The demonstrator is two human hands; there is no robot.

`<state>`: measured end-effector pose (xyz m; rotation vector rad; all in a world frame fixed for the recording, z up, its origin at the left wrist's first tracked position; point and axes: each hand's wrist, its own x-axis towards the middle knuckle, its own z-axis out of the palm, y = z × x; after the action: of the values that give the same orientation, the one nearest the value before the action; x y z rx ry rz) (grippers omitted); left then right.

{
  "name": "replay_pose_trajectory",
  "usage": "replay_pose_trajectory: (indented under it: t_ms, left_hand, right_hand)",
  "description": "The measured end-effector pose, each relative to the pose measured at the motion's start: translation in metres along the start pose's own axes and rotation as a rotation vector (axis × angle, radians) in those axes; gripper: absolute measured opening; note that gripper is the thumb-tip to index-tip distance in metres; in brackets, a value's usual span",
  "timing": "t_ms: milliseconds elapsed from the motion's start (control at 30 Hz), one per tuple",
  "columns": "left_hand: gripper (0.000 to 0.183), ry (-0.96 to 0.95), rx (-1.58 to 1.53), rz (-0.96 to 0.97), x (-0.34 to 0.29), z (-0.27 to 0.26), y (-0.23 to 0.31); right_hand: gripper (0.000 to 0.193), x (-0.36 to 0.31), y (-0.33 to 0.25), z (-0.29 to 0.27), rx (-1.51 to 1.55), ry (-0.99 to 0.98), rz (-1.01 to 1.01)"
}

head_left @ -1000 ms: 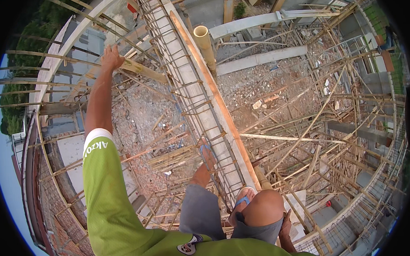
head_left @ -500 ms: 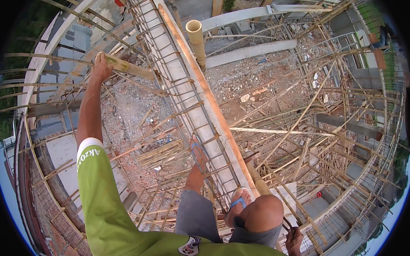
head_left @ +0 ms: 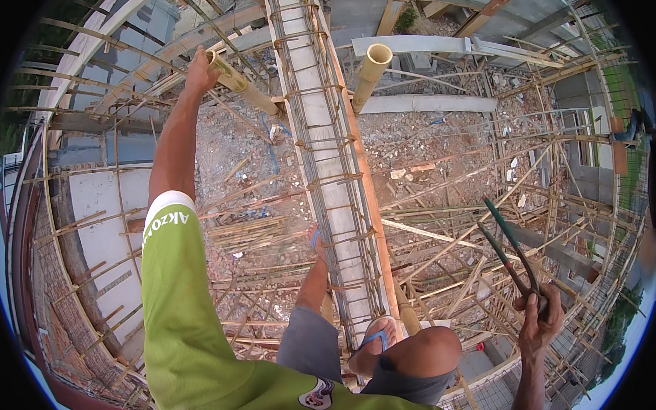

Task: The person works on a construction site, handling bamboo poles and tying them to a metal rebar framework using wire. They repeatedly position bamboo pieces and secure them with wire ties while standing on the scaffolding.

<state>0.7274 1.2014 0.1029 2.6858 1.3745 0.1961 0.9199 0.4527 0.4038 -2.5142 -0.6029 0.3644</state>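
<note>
My left hand [head_left: 202,70], arm stretched out to the far left, is closed round the top end of a bamboo pole [head_left: 246,91]. On the right side, my right hand [head_left: 540,322] grips a pair of pincers [head_left: 516,245] near the jaw end. Their two green-coated handles stick out past the fingers, up and to the left, slightly apart. Between my hands runs a long rebar cage [head_left: 332,187] over a pale beam form. One sandalled foot [head_left: 378,335] rests at its near end, and the other foot is on its left, partly hidden.
An orange-brown timber board [head_left: 368,182] edges the cage's right side. Another bamboo pole [head_left: 372,73] rises beyond it. Far below lie rubble [head_left: 427,154] and criss-crossed bamboo scaffolding [head_left: 452,237]. A pale concrete beam [head_left: 425,104] crosses at the far right.
My right hand has risen from beside my knee out to the right, bringing the pincers into full view. The view has shifted; my left hand remains on the bamboo pole.
</note>
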Motion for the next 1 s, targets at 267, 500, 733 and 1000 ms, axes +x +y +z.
replay_pose_trajectory:
  t_ms: [267, 500, 733, 1000]
  left_hand:
    - [0.075, -0.084, -0.155, 0.038, 0.007, -0.016, -0.035]
    - [0.068, -0.142, -0.127, 0.089, 0.011, -0.038, -0.018]
    - [0.061, -0.114, -0.140, 0.128, 0.010, -0.041, -0.026]
    - [0.053, -0.150, -0.167, 0.133, 0.018, -0.032, -0.031]
  right_hand:
    - [0.016, 0.158, -0.153, 0.170, 0.775, -0.044, -0.406]
    - [0.024, 0.249, -0.286, 0.331, 0.823, -0.257, -0.699]
    - [0.030, 0.278, -0.354, 0.420, 0.626, -0.299, -0.761]
    - [0.039, 0.297, -0.409, 0.453, 0.455, -0.424, -0.677]
